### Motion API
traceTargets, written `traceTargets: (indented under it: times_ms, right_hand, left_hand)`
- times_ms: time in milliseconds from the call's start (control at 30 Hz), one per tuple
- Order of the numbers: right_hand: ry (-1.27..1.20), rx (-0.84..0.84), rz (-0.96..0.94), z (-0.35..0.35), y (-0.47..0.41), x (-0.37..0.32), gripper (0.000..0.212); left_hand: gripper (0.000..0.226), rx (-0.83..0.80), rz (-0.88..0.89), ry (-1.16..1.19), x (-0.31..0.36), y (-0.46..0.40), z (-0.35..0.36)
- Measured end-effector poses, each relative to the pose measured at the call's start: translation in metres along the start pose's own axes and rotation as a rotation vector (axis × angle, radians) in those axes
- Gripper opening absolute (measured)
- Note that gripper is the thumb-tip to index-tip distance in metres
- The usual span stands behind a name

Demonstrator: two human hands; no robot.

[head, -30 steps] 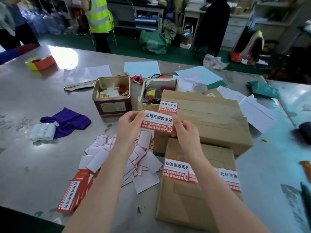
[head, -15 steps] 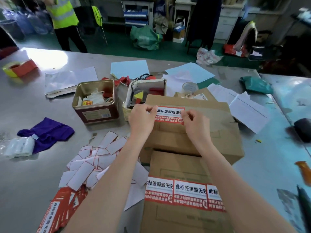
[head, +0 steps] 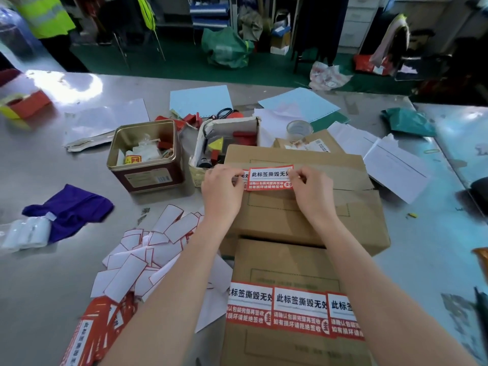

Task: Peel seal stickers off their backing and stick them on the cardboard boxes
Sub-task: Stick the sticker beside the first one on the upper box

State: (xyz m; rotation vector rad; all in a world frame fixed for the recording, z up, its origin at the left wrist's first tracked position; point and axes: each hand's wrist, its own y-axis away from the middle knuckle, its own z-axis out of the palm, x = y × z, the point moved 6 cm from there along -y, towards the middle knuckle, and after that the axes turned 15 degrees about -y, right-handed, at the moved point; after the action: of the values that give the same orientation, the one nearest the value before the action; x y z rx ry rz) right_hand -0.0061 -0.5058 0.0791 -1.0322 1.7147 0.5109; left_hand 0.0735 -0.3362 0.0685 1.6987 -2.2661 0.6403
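Now seal sticker (head: 269,178) between both hands, on box (head: 303,207).

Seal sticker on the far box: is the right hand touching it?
Touching. The head view shows the right hand's fingertips pinching the seal sticker's right edge.

open tin (head: 146,157), purple cloth (head: 71,211), tape roll (head: 299,130), blue paper sheets (head: 201,100)
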Motion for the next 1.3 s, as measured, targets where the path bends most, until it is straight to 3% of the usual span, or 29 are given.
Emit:
traceTargets:
  times_ms: [567,800,1133,1300]
  right_hand:
    - [0.062,0.009,-0.013,0.002,-0.001,0.003,0.032]
    - [0.073,0.000,-0.018,0.003,-0.001,0.002,0.033]
    - [0.075,0.002,-0.013,0.003,0.000,0.002,0.034]
    - [0.086,-0.001,-0.021,0.003,-0.001,0.001,0.033]
  left_hand:
    - [0.024,-0.003,0.009,-0.054,0.003,0.005,-0.004]
    - [0.023,0.087,0.149,-0.174,0.011,0.020,-0.002]
    - [0.050,0.099,0.217,-0.378,0.016,0.027,-0.002]
    - [0.057,-0.135,0.235,-0.511,0.017,0.024,0.011]
